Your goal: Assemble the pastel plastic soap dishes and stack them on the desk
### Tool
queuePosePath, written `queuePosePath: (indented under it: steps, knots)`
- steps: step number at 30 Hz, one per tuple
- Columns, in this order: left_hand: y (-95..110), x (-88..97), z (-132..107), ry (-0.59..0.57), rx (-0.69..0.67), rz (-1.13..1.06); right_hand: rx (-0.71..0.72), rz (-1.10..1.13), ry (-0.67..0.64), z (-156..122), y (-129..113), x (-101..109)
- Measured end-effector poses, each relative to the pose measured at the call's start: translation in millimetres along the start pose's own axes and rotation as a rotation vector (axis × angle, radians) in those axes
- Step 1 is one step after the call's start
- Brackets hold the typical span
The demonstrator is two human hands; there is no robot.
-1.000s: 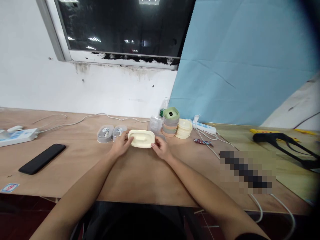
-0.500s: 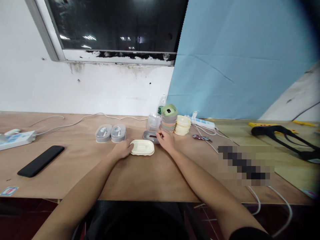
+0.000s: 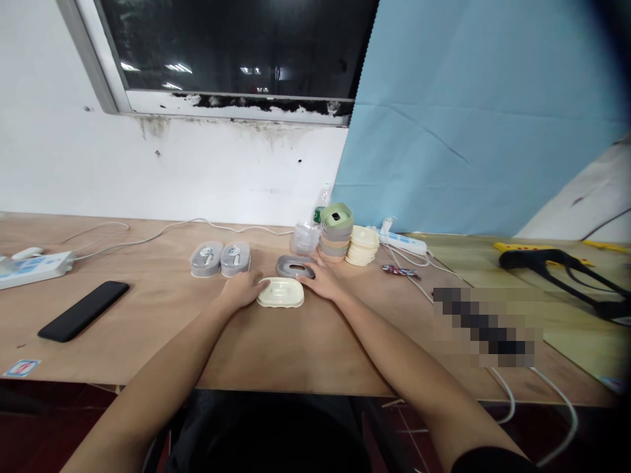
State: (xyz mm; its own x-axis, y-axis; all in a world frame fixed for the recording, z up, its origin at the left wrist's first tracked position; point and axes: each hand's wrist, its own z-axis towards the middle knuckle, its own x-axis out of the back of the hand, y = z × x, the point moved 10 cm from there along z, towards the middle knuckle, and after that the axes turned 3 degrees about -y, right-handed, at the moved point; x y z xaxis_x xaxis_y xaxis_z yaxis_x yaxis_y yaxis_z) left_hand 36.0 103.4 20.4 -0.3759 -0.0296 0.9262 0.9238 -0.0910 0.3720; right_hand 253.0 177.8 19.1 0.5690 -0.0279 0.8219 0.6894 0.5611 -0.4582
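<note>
Left hand lies at the left end of the cream tray, thumb on its rim; I can't tell if the hidden fingers pinch it. Right hand spreads thumb and fingers about the right end of the grey slotted lid, just behind the tray on the tabletop. Beyond, the tall green-topped stack stands near those fingertips; a careless forward sweep could topple it.

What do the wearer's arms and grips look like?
Left grip and right grip: bare human hands, no gloves or wristbands visible. Left forearm and right forearm bare; short black sleeve edge on the right.
</note>
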Motion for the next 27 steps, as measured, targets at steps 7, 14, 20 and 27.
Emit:
queuePosePath:
  steps: [7, 14, 20, 27]
  knots:
    - [3.4, 2.3, -0.3, 0.028, -0.043, -0.073, 0.044, 0.085, 0.104, -2.8, -19.6, 16.5]
    - [19.3, 22.8, -7.1, 0.195, -0.196, -0.21, 0.136, 0.232, 0.307, -20.9, -31.4, 44.7]
    - [44.6, 44.5, -23.2, 0.332, -0.361, -0.189, 0.249, 0.268, 0.321, -32.5, -51.9, 41.4]
    - [25.3, 50.0, -21.9, 0.343, -0.144, -0.303, 0.154, 0.31, 0.401, -32.8, -52.0, 44.2]
